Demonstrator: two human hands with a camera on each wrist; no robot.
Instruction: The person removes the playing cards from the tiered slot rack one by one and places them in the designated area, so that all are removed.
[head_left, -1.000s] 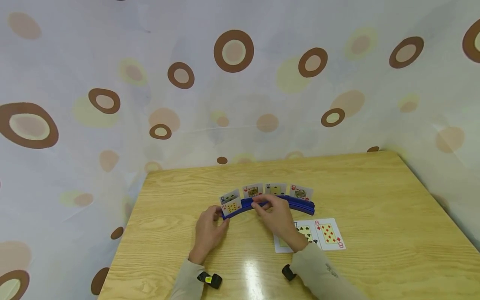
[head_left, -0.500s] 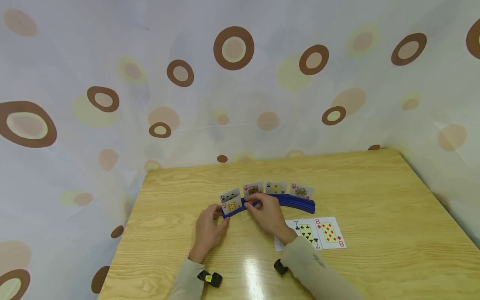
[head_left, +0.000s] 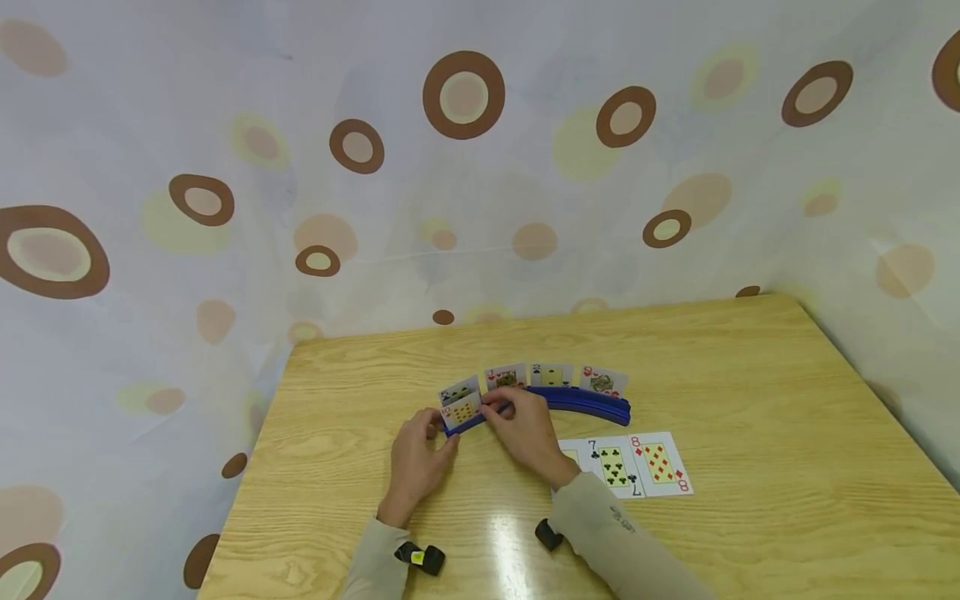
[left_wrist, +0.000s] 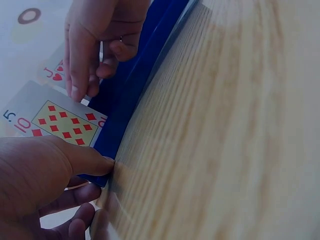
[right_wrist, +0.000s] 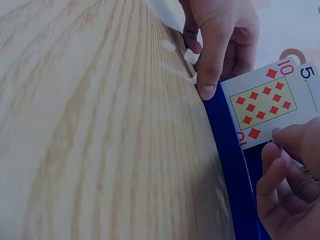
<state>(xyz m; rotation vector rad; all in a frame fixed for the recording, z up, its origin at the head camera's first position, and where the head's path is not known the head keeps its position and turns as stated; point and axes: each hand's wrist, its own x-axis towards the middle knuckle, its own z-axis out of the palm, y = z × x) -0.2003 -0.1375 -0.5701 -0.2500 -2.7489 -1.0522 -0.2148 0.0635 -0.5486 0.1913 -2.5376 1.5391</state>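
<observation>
A curved blue card holder [head_left: 588, 405] stands on the table with playing cards upright in it. My left hand [head_left: 417, 462] grips its left end, the thumb on the front edge and fingers behind. In the front slot there, the ten of diamonds [right_wrist: 261, 104] leans before a black five [right_wrist: 308, 75]. My right hand [head_left: 523, 427] pinches the right edge of the ten of diamonds between thumb and index finger [left_wrist: 77, 75]. Behind that hand a jack of hearts [head_left: 504, 375] shows in the back row, followed by a black two [head_left: 552, 375] and a red face card [head_left: 603, 383].
Face up on the table, right of my right wrist, lie a seven of clubs [head_left: 615, 467] and an eight of diamonds [head_left: 662, 463]. A third card [head_left: 572, 447] is partly hidden by my forearm and the seven. A patterned cloth wall [head_left: 480, 200] borders the wooden table [head_left: 765, 400].
My right hand has slid left along the card holder to the edge of the ten of diamonds, uncovering more of the seven of clubs. My left hand has stayed in place.
</observation>
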